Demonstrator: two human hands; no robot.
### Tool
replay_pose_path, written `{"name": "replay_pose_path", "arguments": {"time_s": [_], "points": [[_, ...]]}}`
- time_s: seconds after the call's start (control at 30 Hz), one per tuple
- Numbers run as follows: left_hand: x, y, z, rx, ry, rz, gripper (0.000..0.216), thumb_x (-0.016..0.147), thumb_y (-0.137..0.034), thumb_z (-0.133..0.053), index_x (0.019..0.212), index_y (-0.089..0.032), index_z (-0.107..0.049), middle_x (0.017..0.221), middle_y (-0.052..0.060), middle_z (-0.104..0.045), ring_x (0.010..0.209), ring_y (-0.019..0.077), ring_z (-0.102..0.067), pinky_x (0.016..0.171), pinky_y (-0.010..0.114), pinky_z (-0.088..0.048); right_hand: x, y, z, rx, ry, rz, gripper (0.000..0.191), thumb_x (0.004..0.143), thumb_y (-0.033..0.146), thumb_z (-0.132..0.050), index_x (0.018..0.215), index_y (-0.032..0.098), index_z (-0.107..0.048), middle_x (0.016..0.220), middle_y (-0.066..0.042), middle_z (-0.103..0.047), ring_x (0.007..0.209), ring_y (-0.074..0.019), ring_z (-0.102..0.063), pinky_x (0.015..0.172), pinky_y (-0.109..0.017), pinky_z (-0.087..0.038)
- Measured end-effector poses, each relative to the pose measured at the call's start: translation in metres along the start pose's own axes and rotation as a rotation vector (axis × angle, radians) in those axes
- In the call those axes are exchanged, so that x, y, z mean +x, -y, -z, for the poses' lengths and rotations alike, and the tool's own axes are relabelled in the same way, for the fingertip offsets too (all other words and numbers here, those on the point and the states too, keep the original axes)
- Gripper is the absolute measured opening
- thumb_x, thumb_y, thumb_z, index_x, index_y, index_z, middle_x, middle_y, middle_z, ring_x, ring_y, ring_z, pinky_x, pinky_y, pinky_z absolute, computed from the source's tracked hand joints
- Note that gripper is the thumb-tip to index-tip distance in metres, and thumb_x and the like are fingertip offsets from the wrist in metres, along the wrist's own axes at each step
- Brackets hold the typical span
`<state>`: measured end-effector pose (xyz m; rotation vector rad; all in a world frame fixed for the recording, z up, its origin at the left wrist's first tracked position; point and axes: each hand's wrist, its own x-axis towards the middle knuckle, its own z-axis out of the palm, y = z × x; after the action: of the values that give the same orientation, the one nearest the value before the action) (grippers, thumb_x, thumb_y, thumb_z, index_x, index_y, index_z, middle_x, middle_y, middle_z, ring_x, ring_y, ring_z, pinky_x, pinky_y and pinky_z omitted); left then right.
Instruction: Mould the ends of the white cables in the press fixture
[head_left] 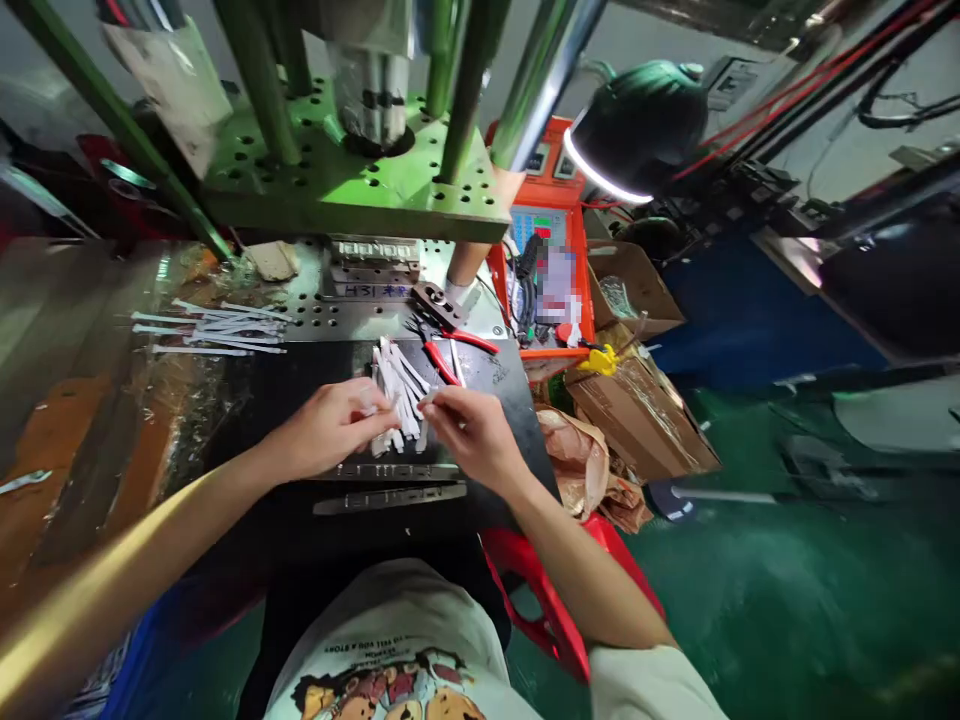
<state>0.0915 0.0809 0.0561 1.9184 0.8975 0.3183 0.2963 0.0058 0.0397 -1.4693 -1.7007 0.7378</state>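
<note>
A pile of slim white strips [401, 375] with wider ends lies on the black bench top in front of me. My left hand [334, 425] is at the pile's left side, fingers closed; what they hold, if anything, is not clear. At the pile's right edge my right hand [476, 430] pinches the end of one white strip between thumb and fingers. Just beyond it are red-handled pliers [442, 350]. Two flat metal bars [390, 497] with slots lie between my hands and my body. Another bunch of white strips [217, 328] rests farther left.
A green press [352, 200] with steel columns stands over a perforated metal plate and a mold block [375, 262]. To its right are an orange control box [544, 215] and a lit lamp [637, 130]. Cardboard boxes [645, 400] and a red stool [540, 600] flank the bench's right side.
</note>
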Motion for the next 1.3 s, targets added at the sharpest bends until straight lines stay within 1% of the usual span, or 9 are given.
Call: {"name": "replay_pose_path", "arguments": {"time_s": [0.13,0.3,0.4,0.53,0.7,0.83,1.03,1.13,1.3], "points": [[0.040,0.007,-0.013,0.109,-0.055,0.197,0.033,0.089,-0.040,-0.058,0.066,-0.015,-0.060,0.053,-0.001,-0.054,0.052,0.0140,-0.053,0.050,0.025,-0.034,0.049,-0.016,0.000,-0.315,0.229,-0.110,0.028,0.092,0.021,-0.052,0.064,0.017,-0.056,0.055,0.001,-0.055,0.054,-0.0116,-0.046,0.053,-0.025,-0.025],[0.038,0.031,0.004,0.398,-0.303,0.095,0.036,0.084,-0.030,-0.068,0.114,-0.013,-0.058,0.091,0.008,-0.066,0.075,0.0200,-0.062,0.064,0.029,-0.044,0.098,-0.004,-0.010,-0.813,0.217,0.048,0.021,0.093,0.024,-0.053,0.082,0.013,-0.067,0.073,-0.011,-0.069,0.064,-0.0198,-0.060,0.058,-0.028,-0.029],[0.013,0.054,0.042,0.653,-0.269,-0.010,0.014,0.091,-0.020,-0.054,0.099,-0.015,-0.065,0.098,0.010,-0.064,0.081,0.0206,-0.062,0.071,0.032,-0.046,0.134,0.017,-0.032,-0.728,0.338,0.208,0.019,0.093,0.020,-0.053,0.094,0.015,-0.072,0.087,-0.011,-0.074,0.077,-0.0209,-0.066,0.065,-0.027,-0.036],[-0.006,0.095,0.097,0.910,-0.291,-0.095,0.020,0.094,-0.017,-0.050,0.097,-0.014,-0.069,0.095,0.011,-0.065,0.098,0.0257,-0.059,0.085,0.038,-0.044,0.193,0.034,-0.086,-0.665,0.487,0.279,0.025,0.094,0.018,-0.049,0.090,0.016,-0.074,0.093,-0.010,-0.074,0.088,-0.0206,-0.068,0.073,-0.025,-0.041],[-0.007,0.117,0.108,1.011,-0.279,-0.210,0.026,0.100,-0.021,-0.043,0.095,-0.014,-0.067,0.092,0.011,-0.066,0.094,0.0244,-0.059,0.085,0.040,-0.040,0.224,0.043,-0.138,-0.756,0.453,0.236,0.027,0.093,0.014,-0.046,0.105,0.008,-0.069,0.105,-0.020,-0.070,0.098,-0.0283,-0.067,0.078,-0.032,-0.047],[-0.012,0.095,0.098,0.742,-0.372,-0.262,0.021,0.100,-0.023,-0.043,0.095,-0.016,-0.062,0.092,0.006,-0.067,0.092,0.0208,-0.061,0.088,0.038,-0.041,0.209,0.050,-0.135,-0.784,0.456,0.247,0.030,0.094,0.010,-0.040,0.111,0.007,-0.065,0.111,-0.023,-0.066,0.104,-0.0313,-0.065,0.079,-0.035,-0.048],[-0.033,0.047,0.093,0.116,-0.441,-0.254,0.019,0.101,-0.028,-0.045,0.100,-0.018,-0.061,0.078,-0.001,-0.062,0.069,0.0096,-0.058,0.069,0.024,-0.047,0.144,0.043,-0.063,-0.735,0.376,0.248,0.024,0.092,0.006,-0.041,0.098,0.013,-0.063,0.096,-0.014,-0.065,0.086,-0.0231,-0.064,0.072,-0.029,-0.045],[-0.042,0.036,0.082,-0.178,-0.401,-0.210,0.026,0.101,-0.033,-0.045,0.107,-0.018,-0.065,0.079,0.002,-0.066,0.069,0.0109,-0.062,0.070,0.026,-0.052,0.090,0.032,-0.025,-0.447,0.352,0.097,0.022,0.094,0.015,-0.043,0.078,0.017,-0.059,0.076,-0.006,-0.060,0.073,-0.0185,-0.060,0.064,-0.027,-0.044],[-0.057,0.044,0.044,-0.473,-0.485,-0.079,0.029,0.085,-0.040,-0.071,0.103,-0.017,-0.070,0.087,0.006,-0.073,0.075,0.0161,-0.068,0.070,0.029,-0.057,-0.001,0.016,-0.001,0.241,0.367,-0.280,0.019,0.092,0.036,-0.054,0.088,0.018,-0.058,0.066,0.002,-0.057,0.051,-0.0121,-0.056,0.049,-0.023,-0.046]]}}
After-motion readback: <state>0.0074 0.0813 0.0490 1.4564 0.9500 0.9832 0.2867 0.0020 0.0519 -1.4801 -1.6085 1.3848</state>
